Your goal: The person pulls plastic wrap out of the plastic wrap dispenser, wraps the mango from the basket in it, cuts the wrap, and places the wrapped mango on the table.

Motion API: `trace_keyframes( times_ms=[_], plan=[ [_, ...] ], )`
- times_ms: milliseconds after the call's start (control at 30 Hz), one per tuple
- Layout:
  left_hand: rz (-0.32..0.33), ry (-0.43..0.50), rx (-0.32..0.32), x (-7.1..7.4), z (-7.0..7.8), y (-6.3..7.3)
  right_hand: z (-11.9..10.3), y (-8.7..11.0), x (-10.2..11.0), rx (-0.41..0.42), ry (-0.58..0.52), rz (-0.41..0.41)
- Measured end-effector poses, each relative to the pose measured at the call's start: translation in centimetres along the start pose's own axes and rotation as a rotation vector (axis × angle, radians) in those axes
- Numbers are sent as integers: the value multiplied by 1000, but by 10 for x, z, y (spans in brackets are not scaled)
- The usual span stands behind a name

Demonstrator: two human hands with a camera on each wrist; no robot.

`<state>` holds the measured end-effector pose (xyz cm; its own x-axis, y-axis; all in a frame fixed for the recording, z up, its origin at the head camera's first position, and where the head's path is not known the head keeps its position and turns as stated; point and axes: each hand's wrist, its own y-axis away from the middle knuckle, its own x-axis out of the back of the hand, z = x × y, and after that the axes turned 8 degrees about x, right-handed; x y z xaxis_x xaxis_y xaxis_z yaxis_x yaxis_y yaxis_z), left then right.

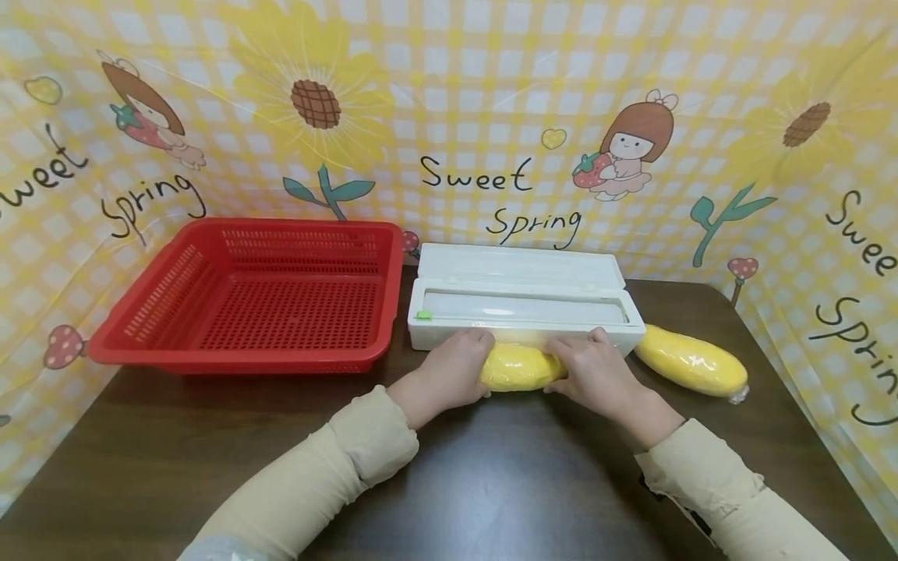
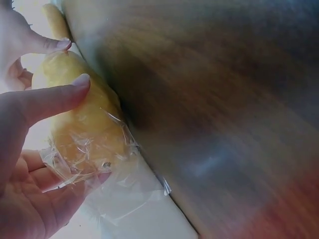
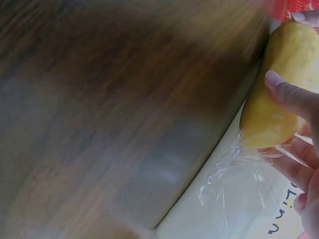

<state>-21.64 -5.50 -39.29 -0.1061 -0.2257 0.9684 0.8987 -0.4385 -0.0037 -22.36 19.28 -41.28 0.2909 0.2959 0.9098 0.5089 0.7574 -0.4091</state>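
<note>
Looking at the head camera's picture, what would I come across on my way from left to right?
Red basket → left hand → film-wrapped yellow item → right hand → second yellow item.

A dark brown wood-grain table (image 1: 477,483) spreads across the lower half of the head view, its right edge slanting down to the lower right corner and a pale sheen near the bottom centre. On it, left of centre, stands a red basket (image 1: 242,358) with slotted walls. A long white box (image 1: 435,336), lid raised, sits at centre right. Just beside the box's right end, a film-wrapped yellow oblong (image 1: 691,362) lies slanting toward the lower right.
</note>
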Motion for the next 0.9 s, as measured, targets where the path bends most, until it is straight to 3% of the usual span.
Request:
trace_keyframes(
  times_ms=[300, 533, 767, 900],
  plan=[
    [-70, 75, 16, 11, -1, -1, 2, -6, 21, -112, -162, -158],
    [-75, 171, 34, 19, 0, 7, 7, -4, 35, -179, -324, -253],
    [-39, 297, 59, 27, -2, 13, 13, -4, 46, -195, -446, -237],
    [-22, 331, 36, 30, -4, 13, 16, -4, 51, -193, -480, -213]
  ],
)
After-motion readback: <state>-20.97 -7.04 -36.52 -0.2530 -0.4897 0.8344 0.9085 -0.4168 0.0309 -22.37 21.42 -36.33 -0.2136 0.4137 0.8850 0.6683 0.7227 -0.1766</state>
